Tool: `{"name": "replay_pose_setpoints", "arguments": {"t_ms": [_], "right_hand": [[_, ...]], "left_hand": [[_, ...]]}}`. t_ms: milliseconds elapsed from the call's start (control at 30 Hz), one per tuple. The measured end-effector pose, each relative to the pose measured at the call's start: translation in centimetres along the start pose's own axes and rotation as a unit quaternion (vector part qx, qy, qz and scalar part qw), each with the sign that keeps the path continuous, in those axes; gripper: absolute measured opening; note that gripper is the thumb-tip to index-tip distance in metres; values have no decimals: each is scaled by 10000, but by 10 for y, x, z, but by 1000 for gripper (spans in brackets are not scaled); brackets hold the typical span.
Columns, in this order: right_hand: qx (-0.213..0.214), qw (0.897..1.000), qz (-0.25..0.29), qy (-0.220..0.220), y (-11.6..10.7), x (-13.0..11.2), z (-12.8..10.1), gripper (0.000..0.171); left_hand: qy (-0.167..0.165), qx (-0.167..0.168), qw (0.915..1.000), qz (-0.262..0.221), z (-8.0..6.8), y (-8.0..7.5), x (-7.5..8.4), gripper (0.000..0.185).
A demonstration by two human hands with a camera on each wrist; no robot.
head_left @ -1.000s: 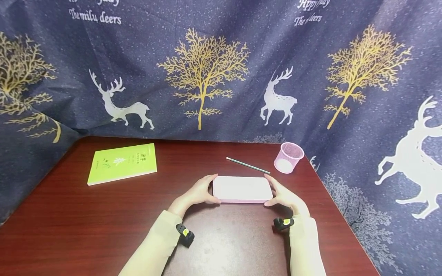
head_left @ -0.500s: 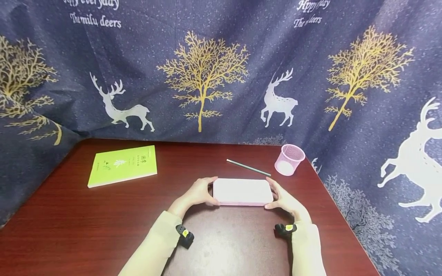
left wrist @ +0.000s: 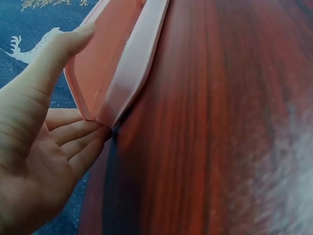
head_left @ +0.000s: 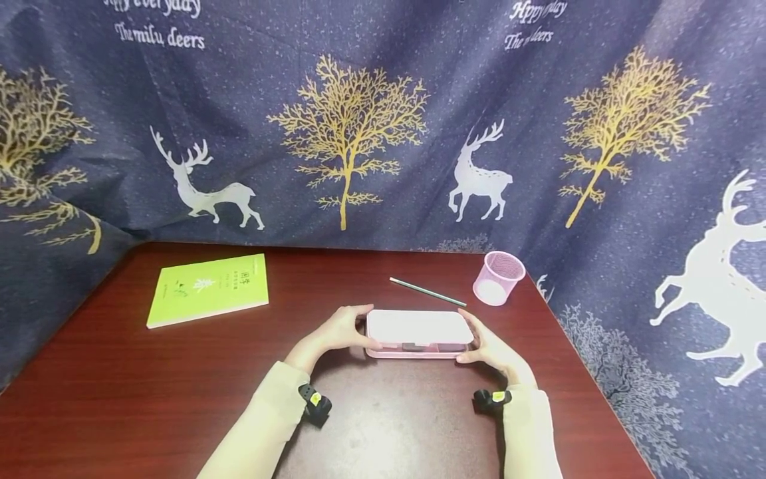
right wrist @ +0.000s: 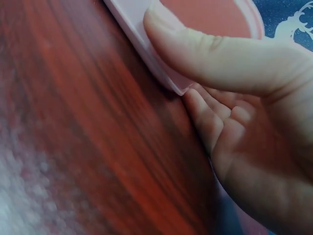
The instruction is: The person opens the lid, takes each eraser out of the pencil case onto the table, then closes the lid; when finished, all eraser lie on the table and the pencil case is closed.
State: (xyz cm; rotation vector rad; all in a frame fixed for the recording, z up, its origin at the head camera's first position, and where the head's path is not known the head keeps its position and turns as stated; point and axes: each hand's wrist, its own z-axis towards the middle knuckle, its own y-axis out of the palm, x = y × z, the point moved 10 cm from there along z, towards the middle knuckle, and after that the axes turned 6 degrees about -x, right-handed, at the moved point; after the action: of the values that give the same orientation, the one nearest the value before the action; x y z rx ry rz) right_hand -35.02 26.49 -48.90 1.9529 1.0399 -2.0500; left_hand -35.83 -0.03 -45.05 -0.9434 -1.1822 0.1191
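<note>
A pale pink pencil case (head_left: pixel 419 326) lies on the table between both hands, its lid lifted along the near side so a gap shows darker contents. My left hand (head_left: pixel 338 329) grips its left end, thumb at the front edge of the raised lid and fingers behind. In the left wrist view, the lid's salmon-coloured underside (left wrist: pixel 107 54) tilts up from the base (left wrist: pixel 132 68). At the other end, my right hand (head_left: pixel 491 346) holds the case, its thumb pressing the base's front wall (right wrist: pixel 139 41) in the right wrist view. What lies inside is mostly hidden.
Behind the case lies a thin green pencil (head_left: pixel 427 291). A pink mesh pen cup (head_left: pixel 499 278) stands at the table's back right, and a lime-green book (head_left: pixel 209 289) lies at the back left. A dark blue deer-patterned cloth (head_left: pixel 395 153) hangs beyond the table (head_left: pixel 149 392).
The case's lid, flat and shut before, has risen at its front edge, with the left thumb going up with it. The right hand has stayed at its end.
</note>
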Motion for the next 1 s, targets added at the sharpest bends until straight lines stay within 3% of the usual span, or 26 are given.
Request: {"name": "replay_pose_setpoints", "arguments": {"t_ms": [200,333,433,567,700,1000], "right_hand": [[-48,10000,50,-53,0,1,-3,107],[-221,9981,474,-337,5,-4,-2,103],[-253,9976,600,-226,6,-2,-2,102],[-276,9969,741,49,8,2,-3,106],[-285,9964,802,4,9,1,-3,105],[-289,9953,921,-19,6,1,-2,105]], "left_hand": [[346,100,9990,-247,4,-15,16,81],[415,364,9979,-336,8,-29,23,66],[467,597,9965,-353,11,-37,24,51],[296,777,9959,-351,14,-41,20,37],[29,960,9949,-318,17,-43,15,30],[-38,1327,9898,-513,29,-46,4,28]]}}
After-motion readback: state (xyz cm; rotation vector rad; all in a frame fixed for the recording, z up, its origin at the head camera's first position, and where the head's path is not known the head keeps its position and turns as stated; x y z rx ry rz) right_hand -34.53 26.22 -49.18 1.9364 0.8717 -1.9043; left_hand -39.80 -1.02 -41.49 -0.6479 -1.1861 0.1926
